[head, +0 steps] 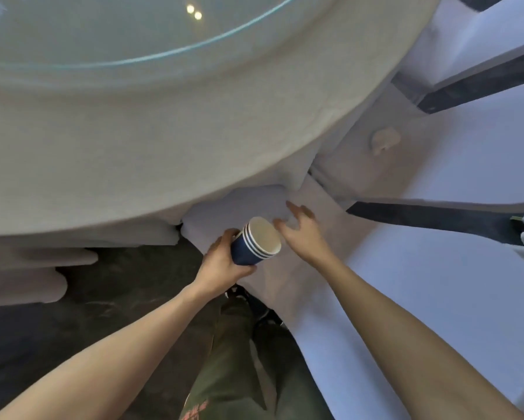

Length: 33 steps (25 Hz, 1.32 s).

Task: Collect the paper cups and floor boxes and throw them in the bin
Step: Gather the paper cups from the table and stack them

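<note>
A stack of dark blue paper cups with white rims lies tilted in my left hand, its open mouth pointing up and to the right. My left hand grips the stack around its base. My right hand hovers just right of the cup mouth, fingers spread and holding nothing. No boxes and no bin are in sight.
A large round table with a white cloth and a glass top fills the upper left. White-covered chairs stand to the right, with dark floor strips between them. Dark floor and my legs lie below.
</note>
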Each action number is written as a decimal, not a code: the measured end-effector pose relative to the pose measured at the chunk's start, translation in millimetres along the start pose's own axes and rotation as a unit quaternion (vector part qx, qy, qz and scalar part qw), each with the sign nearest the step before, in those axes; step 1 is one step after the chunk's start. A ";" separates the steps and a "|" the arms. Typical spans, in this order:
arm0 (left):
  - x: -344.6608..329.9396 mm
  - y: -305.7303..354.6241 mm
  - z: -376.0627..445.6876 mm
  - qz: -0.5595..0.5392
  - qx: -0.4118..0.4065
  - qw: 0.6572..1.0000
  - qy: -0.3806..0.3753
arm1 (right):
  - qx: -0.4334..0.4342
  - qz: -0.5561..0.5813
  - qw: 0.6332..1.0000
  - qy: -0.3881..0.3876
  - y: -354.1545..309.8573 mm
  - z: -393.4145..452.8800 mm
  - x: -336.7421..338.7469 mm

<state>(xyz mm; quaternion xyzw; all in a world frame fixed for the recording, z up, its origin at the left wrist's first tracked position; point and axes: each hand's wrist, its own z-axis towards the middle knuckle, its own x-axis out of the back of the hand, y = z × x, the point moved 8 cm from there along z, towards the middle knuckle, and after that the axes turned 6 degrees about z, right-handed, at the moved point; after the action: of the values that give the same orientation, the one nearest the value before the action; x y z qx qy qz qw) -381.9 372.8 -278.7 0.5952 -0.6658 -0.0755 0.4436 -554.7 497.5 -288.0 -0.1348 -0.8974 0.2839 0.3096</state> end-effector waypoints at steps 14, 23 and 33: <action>-51.2 -73.2 35.2 -0.072 0.064 0.995 -0.027 | -0.013 -0.299 0.948 -0.105 127.9 70.5 -85.3; -8.5 84.4 -24.9 0.088 -0.032 0.996 0.013 | 0.175 -0.224 0.958 0.028 -41.8 -64.5 87.7; -61.7 244.0 -136.5 0.084 -0.093 0.988 0.092 | 0.235 -0.180 0.953 -0.059 -34.3 -237.3 222.5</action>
<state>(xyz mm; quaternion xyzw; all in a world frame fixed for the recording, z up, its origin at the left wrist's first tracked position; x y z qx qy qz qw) -472.4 552.5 -75.0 0.4980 -0.6597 -0.0448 0.5610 -578.7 664.0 -7.5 0.1227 -0.8313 0.4334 0.3255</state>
